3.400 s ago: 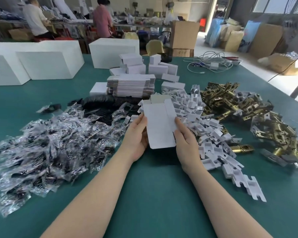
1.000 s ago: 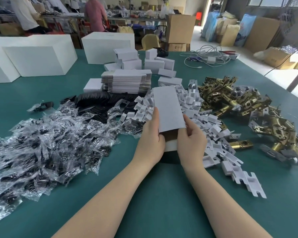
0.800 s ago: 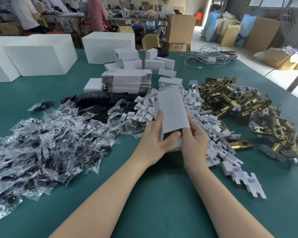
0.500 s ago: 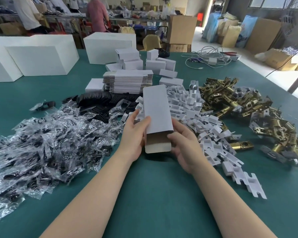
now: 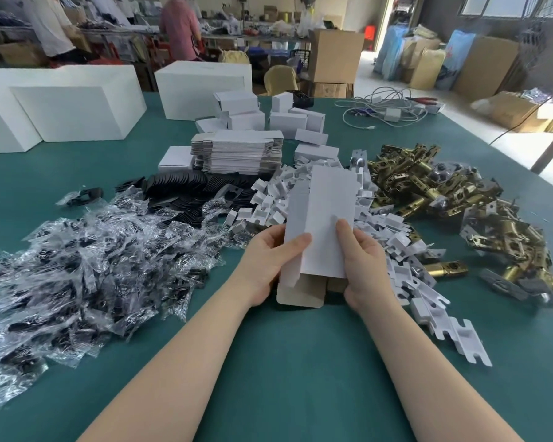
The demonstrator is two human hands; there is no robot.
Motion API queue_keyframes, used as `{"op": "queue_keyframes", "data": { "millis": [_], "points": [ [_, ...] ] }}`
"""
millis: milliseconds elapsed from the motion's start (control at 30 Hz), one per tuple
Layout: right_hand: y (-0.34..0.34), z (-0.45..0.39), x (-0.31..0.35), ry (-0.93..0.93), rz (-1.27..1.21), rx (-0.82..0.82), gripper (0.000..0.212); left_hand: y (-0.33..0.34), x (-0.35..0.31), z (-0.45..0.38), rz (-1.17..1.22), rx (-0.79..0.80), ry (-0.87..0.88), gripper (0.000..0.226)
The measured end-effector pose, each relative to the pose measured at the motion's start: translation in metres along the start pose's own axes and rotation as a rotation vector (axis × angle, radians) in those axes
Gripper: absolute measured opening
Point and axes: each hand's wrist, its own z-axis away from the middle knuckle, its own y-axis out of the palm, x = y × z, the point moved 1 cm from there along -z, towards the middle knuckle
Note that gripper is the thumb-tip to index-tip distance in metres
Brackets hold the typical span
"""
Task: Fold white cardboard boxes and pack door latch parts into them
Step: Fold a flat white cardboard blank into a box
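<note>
Step in hand: folding one white box (image 5: 324, 224); by my reading it is opened into a sleeve and its near end is not yet closed.
Box: held above the green table (image 5: 300, 362) near the middle of the scene, its long side running away from the person; the brown inside of the near flap (image 5: 300, 293) hangs open toward the person.
Left hand (image 5: 268, 260): grips the box's left side, thumb laid across the top face, fingers hidden beneath.
Right hand (image 5: 363, 256): grips the box's right side, thumb on the top face, fingers curled underneath.
Flat boxes (image 5: 237, 151): a stack of unfolded ones lies farther off, behind the held box.
Finished boxes (image 5: 296, 121): several small closed ones sit far, beyond the stack.
Latches (image 5: 434, 193): a heap of brass ones lies to the right, well apart from both hands.
White inserts (image 5: 393, 247): a pile spreads right of the box, touching the right hand's side.
Bagged parts (image 5: 87, 253): clear packets with dark pieces cover the left of the table.
Black plates (image 5: 186, 186): a heap lies far left of the box.
Next move calls for: probably tucking the side tabs in, then bending the near flap and pushing its tongue into the sleeve, while one hand keeps the sleeve square. Nothing is packed in this box that I can see.
</note>
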Motion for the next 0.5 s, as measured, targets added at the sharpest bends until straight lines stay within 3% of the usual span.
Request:
{"op": "queue_keyframes", "data": {
  "millis": [100, 267, 333, 400, 500],
  "points": [
    [-0.0009, 0.0001, 0.0020, 0.028, -0.032, 0.008, 0.021, 0.0005, 0.0014, -0.0017, -0.018, -0.053, -0.028, 0.019],
    [0.0009, 0.0018, 0.0043, 0.059, -0.026, 0.039, 0.028, -0.0001, -0.0031, -0.0003, 0.060, -0.011, -0.016, 0.016],
    [0.0004, 0.0012, 0.0073, -0.056, 0.100, 0.002, 0.034, -0.0020, -0.0030, -0.0010, 0.041, -0.025, -0.008, 0.014],
    [-0.0017, 0.0015, 0.0102, -0.240, 0.379, -0.036, 0.045, -0.0041, -0.0031, -0.0016, 0.003, -0.052, -0.009, 0.009],
    [-0.0025, 0.0019, 0.0094, -0.393, 0.629, -0.079, 0.042, -0.0037, -0.0019, -0.0025, -0.101, -0.074, 0.043, 0.011]
  ]
}}
